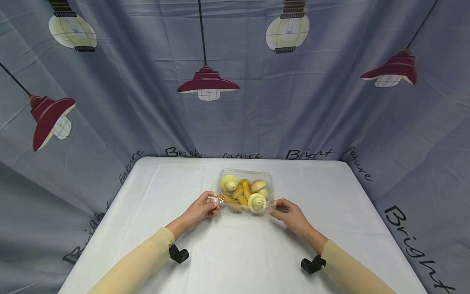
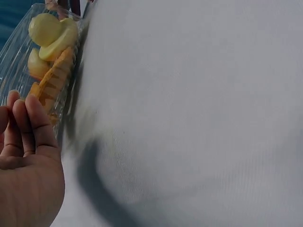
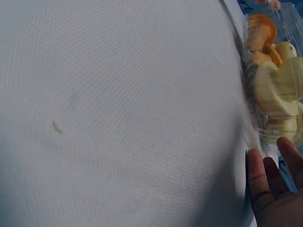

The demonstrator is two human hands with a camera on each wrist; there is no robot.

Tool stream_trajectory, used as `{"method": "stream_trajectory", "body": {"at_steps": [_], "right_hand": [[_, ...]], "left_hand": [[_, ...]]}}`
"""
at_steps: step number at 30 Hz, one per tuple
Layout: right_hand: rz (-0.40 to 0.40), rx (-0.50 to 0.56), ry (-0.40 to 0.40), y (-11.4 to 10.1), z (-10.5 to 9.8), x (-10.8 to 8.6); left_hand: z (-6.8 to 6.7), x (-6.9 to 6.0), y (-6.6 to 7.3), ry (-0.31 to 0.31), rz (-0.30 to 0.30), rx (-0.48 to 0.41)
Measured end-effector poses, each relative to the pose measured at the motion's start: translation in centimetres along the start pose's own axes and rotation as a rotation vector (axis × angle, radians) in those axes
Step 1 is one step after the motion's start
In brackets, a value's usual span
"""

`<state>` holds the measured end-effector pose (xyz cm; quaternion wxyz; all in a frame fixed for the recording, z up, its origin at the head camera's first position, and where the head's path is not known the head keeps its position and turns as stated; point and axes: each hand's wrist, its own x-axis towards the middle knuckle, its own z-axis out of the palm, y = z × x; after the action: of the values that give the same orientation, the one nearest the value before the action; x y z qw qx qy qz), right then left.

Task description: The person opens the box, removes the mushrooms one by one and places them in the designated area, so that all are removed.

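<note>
A clear plastic box (image 1: 271, 183) sits on the white table, filled with pale yellow, mushroom-like pieces (image 1: 229, 183) and orange ridged pieces (image 1: 246, 188). My left hand (image 1: 200, 209) pinches the near left corner of the box between thumb and fingers. At the near right corner, my right hand (image 1: 292, 216) grips the edge with thumb and index finger. The left wrist view has the left fingertips (image 2: 33, 101) against one end of the box. In the right wrist view, the right hand's fingers (image 3: 258, 168) are beside the other end; its thumb is out of sight there.
A white cloth covers the table (image 1: 235, 257) around the box. Behind it hangs a grey-blue curtain (image 1: 235, 126) printed with lamps and lettering. A black wrist camera (image 1: 178, 254) is strapped at the left sleeve and another black camera (image 1: 313, 264) at the right.
</note>
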<state>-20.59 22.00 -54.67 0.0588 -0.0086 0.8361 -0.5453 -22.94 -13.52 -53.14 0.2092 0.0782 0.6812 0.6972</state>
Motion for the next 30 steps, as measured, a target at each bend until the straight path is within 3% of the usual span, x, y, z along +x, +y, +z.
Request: {"method": "stream_trajectory", "body": {"at_steps": [5,12,17,20,30], "right_hand": [[-0.006,0.014,-0.013,0.08,0.12,0.04],[-0.005,0.006,-0.012,-0.14,0.15,0.01],[-0.016,0.011,-0.016,-0.36,0.35,0.12],[-0.023,0.023,-0.04,-0.41,0.56,0.21],[-0.019,0.044,-0.036,-0.57,0.91,-0.17]], "left_hand": [[-0.12,-0.03,-0.23,0.01,0.012,0.02],[-0.76,-0.39,-0.16,-0.022,0.049,0.31],[-0.68,-0.08,0.45,0.025,0.068,0.452],[-0.69,0.06,0.43,0.066,0.078,0.475],[-0.86,-0.36,-0.09,0.094,0.122,0.49]]}}
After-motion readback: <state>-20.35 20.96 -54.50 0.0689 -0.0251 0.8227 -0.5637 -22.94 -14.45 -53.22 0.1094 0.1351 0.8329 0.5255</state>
